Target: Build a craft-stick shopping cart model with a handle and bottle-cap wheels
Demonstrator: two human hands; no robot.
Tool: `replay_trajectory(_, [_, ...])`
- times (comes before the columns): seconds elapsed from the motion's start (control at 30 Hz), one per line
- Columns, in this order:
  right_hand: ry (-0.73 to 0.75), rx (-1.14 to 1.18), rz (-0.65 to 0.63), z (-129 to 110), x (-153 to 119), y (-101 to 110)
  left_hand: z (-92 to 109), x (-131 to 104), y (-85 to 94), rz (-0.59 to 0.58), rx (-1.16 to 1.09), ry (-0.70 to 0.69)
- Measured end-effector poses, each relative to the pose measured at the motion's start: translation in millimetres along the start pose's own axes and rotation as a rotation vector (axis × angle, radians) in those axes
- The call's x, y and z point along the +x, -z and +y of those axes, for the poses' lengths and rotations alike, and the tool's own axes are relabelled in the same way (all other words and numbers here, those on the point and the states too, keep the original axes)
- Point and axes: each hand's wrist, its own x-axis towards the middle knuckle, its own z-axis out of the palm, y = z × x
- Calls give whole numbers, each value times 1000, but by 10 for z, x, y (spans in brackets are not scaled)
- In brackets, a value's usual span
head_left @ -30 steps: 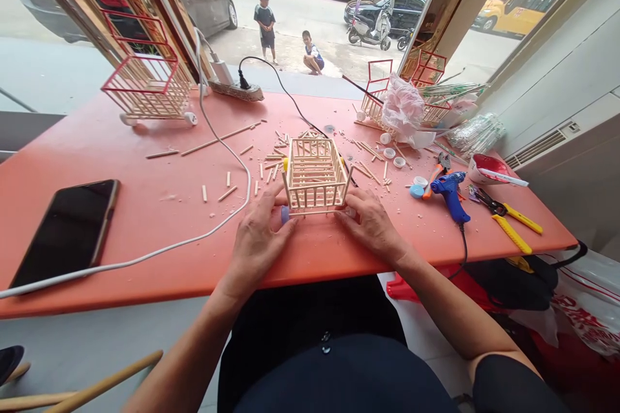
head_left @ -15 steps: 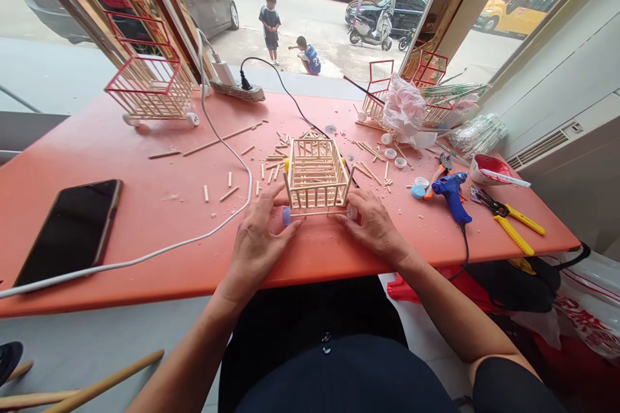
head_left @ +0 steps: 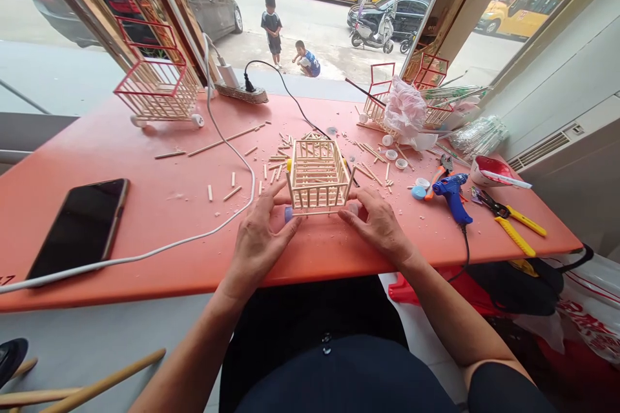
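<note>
A small cart (head_left: 320,184) built of thin wooden sticks stands before me on the orange table, with bottle caps for wheels. My left hand (head_left: 264,232) curves round its near left wheel, a bluish cap (head_left: 289,214), fingers behind and thumb in front. On the other side, my right hand (head_left: 375,222) is closed in the same way round the near right wheel, a whitish cap (head_left: 354,208) partly hidden by the fingers. A wooden axle stick (head_left: 317,212) runs between these two wheels. Yellow caps show at the cart's far end.
Cut stick pieces (head_left: 278,158) lie behind the cart. At right are a blue glue gun (head_left: 453,193), yellow-handled pliers (head_left: 513,216) and a red cup (head_left: 487,171). A phone (head_left: 80,226) and white cable (head_left: 174,246) lie left. A red-rimmed finished cart (head_left: 157,90) stands back left.
The view has shifted slightly. My right thumb has moved a little inward along the axle; both hands stay at the cart's near wheels.
</note>
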Motion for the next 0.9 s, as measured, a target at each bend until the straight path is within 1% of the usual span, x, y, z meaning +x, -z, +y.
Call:
replay_trajectory(0.17, [-23,24,45,8,9,29,14,18,20,22,-7,-30])
replay_trajectory(0.3, [-15,48,88,-10,11,42,-4,23,31,33,-14,-55])
replay_trajectory(0.53, [-45,79,134,-10,29,51,-5,21,46,27,-24,-41])
replay_trajectory(0.7, [-78,85,154,14,43,58,-13,20,32,55,-73,-32])
replay_trajectory(0.8, [-83,97,151,26,48,43,-46,43,20,99,-117,-81])
replay_trajectory(0.9, [-68,115,150,36,48,26,-43,95,30,123,-102,-156])
